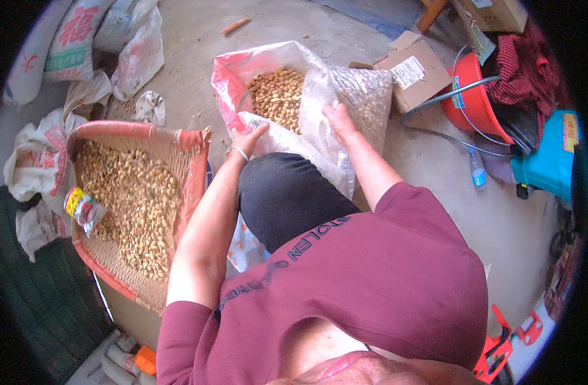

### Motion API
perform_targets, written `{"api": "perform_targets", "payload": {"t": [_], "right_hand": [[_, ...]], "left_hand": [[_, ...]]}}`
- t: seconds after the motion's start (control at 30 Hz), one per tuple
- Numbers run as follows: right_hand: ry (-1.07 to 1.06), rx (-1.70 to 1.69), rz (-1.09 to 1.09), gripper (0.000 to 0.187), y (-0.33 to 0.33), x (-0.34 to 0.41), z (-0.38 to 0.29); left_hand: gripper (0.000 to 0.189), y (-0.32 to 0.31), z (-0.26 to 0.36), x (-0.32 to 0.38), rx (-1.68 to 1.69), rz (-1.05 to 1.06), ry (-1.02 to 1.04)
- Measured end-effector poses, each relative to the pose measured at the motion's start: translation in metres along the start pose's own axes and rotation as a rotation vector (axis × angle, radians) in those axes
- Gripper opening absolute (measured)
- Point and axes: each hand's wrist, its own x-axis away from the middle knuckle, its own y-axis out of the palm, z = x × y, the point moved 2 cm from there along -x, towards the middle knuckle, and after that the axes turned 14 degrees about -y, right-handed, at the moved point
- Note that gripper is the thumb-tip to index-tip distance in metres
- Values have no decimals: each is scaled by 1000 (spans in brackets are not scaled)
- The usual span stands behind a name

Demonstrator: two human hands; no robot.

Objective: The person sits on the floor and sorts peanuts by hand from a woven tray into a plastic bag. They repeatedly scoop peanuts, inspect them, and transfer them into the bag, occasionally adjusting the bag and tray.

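Observation:
My left hand [248, 140] grips the near rim of a white and red woven plastic sack [231, 79], its thumb over the folded edge. On the sack's right side, my right hand [339, 124] holds the plastic between thumb and fingers. Unshelled peanuts [279, 96] show inside through the wide mouth. Beside it bulges a translucent filled section [363, 91]; I cannot tell whether it belongs to the same sack. Left of my left forearm lies a wicker winnowing basket [193, 168] with red trim, holding many more peanuts [140, 207]. My knee [289, 192] touches the sack's near side.
A printed packet [85, 209] rests on the basket's left rim. Stuffed sacks [75, 43] stand at the far left. To the right are a cardboard box [419, 72], a red bucket [472, 96] with cloth over it, a plastic bottle [477, 171] and a teal container [544, 159].

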Motion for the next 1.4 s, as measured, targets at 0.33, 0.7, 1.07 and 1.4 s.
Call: {"api": "perform_targets", "payload": {"t": [0.33,0.7,1.07,1.4], "right_hand": [[-8,-923,139,42,10,48,-106],[-260,-1021,222,46,-22,74,-214],[-680,-697,397,40,-128,120,-262],[-477,-507,-487,33,19,121,-227]], "left_hand": [[28,-15,-1,-5,-106,-142,-285],[27,-43,137,169,890,-602,-62],[5,-64,155,359,-36,-808,802],[13,-43,126,381,-25,-1007,779]]}}
